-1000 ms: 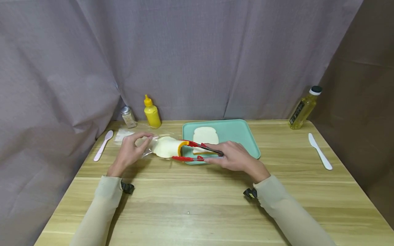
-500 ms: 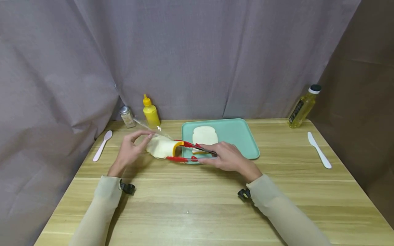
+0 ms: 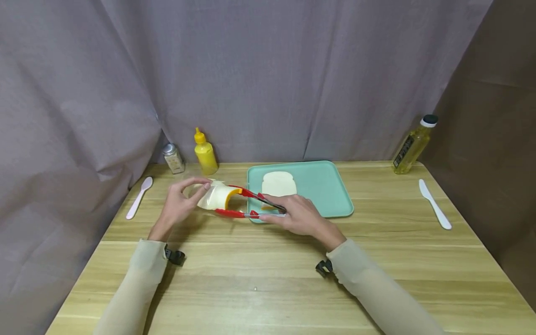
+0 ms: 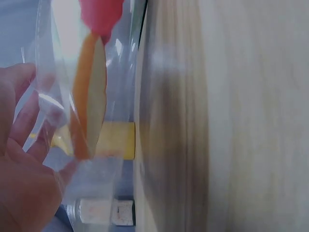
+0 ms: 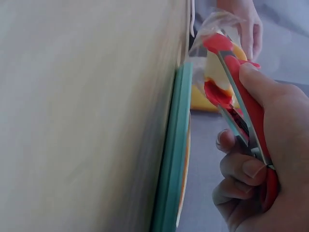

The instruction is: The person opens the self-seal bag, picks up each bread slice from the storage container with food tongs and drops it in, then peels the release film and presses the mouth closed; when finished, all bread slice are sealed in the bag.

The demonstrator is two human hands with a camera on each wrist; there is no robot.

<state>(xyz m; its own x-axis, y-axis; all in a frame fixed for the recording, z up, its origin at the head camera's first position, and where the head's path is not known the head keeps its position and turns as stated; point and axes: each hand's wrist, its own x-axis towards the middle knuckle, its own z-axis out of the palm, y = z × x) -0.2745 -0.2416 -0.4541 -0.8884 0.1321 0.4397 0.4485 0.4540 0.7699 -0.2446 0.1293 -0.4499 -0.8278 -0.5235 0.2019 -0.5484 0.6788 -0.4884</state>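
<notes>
1. Moved since the earlier frame: the right hand (image 3: 299,215) and its red-tipped metal tongs (image 3: 230,213) have shifted leftward, taking along a white, orange-crusted bread slice (image 3: 218,194); the left hand (image 3: 179,200) has barely changed place.
2. Far left: a pale pink plastic spoon (image 3: 139,197) lies on the light wood-grain tabletop (image 3: 251,288). Behind and right of it stands a small clear shaker with a silvery cap (image 3: 173,158).
3. Left hand: pinches a thin clear plastic bag (image 5: 217,21) between thumb and fingers. A yellow squeeze bottle (image 3: 205,152) stands behind it.
4. Centre-left: the slice is arched between the tong tips, raised off the tabletop, with film around at least part of it. Judged step: working the slice at the bag with the tongs. Whether it is being loaded or drawn out cannot be told.
5. Right hand: grips the tongs, fingers curled round the handles.
6. Centre: a second, flat slice of white bread (image 3: 279,184) lies on the left part of a mint-green rectangular tray (image 3: 324,190).
7. Right: a bottle of yellow liquid with a black cap (image 3: 412,146) leans slightly; a white plastic knife (image 3: 434,203) lies nearer the person.
8. Next move, in my judgement, calls for steady, light tong pressure and the film held taut, so the slice does not crease or slip.
</notes>
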